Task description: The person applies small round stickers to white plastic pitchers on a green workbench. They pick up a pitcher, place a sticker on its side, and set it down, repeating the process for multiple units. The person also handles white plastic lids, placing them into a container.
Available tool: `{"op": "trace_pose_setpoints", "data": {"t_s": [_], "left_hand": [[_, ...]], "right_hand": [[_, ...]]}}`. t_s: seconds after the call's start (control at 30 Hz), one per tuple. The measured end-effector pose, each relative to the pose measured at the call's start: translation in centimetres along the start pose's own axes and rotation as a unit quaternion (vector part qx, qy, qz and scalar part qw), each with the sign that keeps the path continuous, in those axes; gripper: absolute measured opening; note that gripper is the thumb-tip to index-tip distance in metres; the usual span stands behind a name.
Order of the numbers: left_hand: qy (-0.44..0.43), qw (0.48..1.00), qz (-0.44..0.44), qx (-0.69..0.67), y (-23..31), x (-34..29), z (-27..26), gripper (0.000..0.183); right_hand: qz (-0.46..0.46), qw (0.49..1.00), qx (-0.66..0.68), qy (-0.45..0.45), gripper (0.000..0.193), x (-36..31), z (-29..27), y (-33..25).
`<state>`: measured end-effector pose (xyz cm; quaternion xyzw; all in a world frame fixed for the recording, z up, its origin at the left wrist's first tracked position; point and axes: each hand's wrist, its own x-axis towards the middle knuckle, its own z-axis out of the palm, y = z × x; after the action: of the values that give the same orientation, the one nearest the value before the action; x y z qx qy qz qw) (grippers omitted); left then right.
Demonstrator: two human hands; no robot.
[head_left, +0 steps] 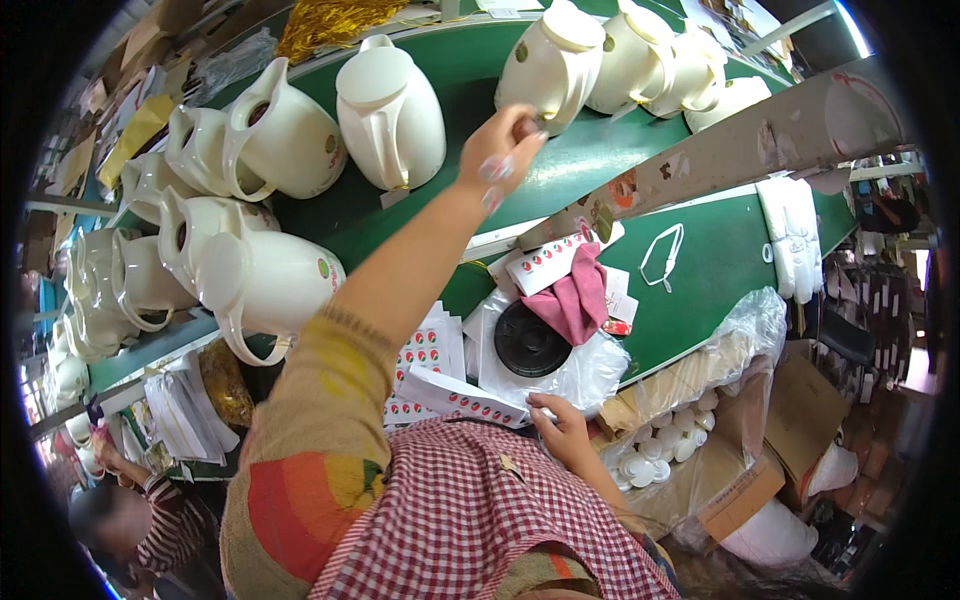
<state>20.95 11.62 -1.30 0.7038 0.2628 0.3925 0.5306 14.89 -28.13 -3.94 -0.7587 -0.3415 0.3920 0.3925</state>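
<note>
On the left, cream jugs (270,140) crowd the green table (450,70). The left hand (500,150) reaches far, fingertips pinched at a jug (550,65) lying with its lid end far: likely sticking a label. The right hand (562,425), near, pinches a sticker sheet (455,398) running left-right; peeling another seems next.

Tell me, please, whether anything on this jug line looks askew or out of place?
Yes, mildly: a pink cloth lies crumpled across the sticker sheets, partly covering them, beside a black disc. The cream jugs on the green belt appear undamaged.
</note>
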Motion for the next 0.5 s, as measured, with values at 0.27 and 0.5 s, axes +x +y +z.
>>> {"op": "trace_pose_setpoints", "data": {"t_s": [0.27, 0.5], "left_hand": [[0.090, 0.991, -0.100, -0.007, -2.2, -6.2, -14.9, 0.030], [-0.002, 0.979, -0.141, -0.151, 5.3, -6.8, -13.5, 0.023]], "right_hand": [[-0.084, 0.994, -0.036, -0.055, 0.027, 1.3, 1.0, -0.7], [-0.208, 0.977, -0.048, 0.000, 0.021, 2.6, -0.4, -6.3]]}}
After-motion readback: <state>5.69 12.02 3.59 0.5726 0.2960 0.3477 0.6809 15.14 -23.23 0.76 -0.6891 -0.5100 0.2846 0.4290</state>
